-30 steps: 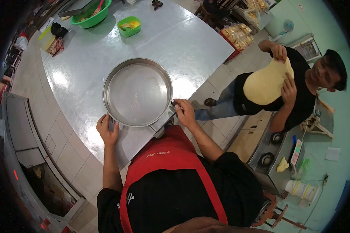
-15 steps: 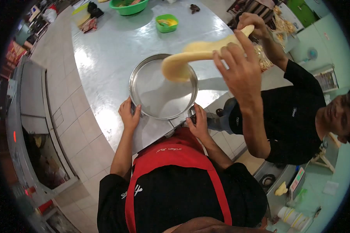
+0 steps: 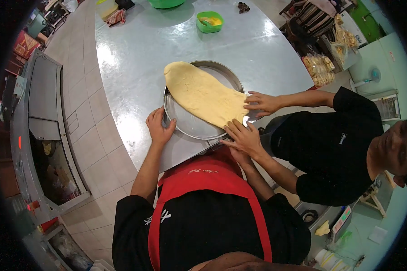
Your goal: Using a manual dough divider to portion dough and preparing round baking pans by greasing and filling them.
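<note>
A wide, shallow round metal pan [image 3: 228, 71] stands near the close end of the steel table. My left hand [image 3: 159, 129] grips its left side, thumb and fingers around the edge where a side handle sits. At the pan's lower right, my right hand [image 3: 240, 155] is mostly hidden beneath a co-worker's hand, so its fingers do not show. A long flat sheet of pale yellow dough [image 3: 201, 94] lies slantwise over the pan, its far left end overhanging the rim. The co-worker's hands [image 3: 260, 103] touch the dough's right end.
The co-worker in black stands to my right, both forearms reaching over the table corner. Farther up the steel table [image 3: 135, 58] are a small green tub [image 3: 209, 28] with yellow contents, a larger green basin [image 3: 166, 3] and a crumpled cloth [image 3: 116, 18]. Bagged goods [image 3: 319, 70] sit at the right.
The co-worker has lowered the dough from the air onto the pan and spread it across. My left hand stays at the pan; my right is now largely covered.
</note>
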Demonstrator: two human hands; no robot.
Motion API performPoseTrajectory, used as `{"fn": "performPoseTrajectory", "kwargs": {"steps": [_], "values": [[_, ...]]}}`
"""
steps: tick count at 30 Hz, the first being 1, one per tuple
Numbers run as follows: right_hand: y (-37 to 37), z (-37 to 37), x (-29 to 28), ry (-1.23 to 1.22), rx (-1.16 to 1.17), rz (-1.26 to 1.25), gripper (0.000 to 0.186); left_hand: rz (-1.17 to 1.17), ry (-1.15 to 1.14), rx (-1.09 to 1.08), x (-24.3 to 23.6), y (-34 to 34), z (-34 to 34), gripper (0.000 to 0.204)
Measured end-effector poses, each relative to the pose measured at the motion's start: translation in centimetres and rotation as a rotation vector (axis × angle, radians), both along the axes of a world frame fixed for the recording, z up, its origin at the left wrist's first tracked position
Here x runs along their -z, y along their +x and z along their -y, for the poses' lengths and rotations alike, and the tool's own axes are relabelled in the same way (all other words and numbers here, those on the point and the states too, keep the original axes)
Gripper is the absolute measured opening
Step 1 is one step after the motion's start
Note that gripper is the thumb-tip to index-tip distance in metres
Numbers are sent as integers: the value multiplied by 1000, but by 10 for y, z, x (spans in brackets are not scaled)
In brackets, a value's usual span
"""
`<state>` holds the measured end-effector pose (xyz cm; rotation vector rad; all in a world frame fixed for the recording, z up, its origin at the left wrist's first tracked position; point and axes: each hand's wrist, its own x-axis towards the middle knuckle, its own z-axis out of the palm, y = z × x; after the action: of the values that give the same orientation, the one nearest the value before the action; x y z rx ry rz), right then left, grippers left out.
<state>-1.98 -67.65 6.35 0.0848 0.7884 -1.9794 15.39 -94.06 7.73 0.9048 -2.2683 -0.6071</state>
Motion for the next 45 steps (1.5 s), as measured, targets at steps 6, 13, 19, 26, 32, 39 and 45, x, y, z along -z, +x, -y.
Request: {"fn": "performPoseTrajectory", "kwargs": {"steps": [6,13,19,26,32,39,45], "values": [[6,-4,-2,394,39,-847,33,-43,79,-7,0,9,-11,58],[-15,-15,5,770,77,-1471,34,-75,260,-85,-1,46,-58,48],[-83,-8,-56,1079,277,-1490,36,-44,4,-42,-61,-1,-72,46],[-84,46,-94,753,-594,-2060,29,370,-67,538,-69,-88,-51,32],[-31,87,-49,827,-679,-2328,17,586,-140,592,-42,-66,-36,15],[-98,100,-67,678,-698,-1718,18,199,641,303,-55,-90,-3,16],[-58,65,-124,488,-637,-1833,19,156,298,593,-115,-39,-39,22]]}}
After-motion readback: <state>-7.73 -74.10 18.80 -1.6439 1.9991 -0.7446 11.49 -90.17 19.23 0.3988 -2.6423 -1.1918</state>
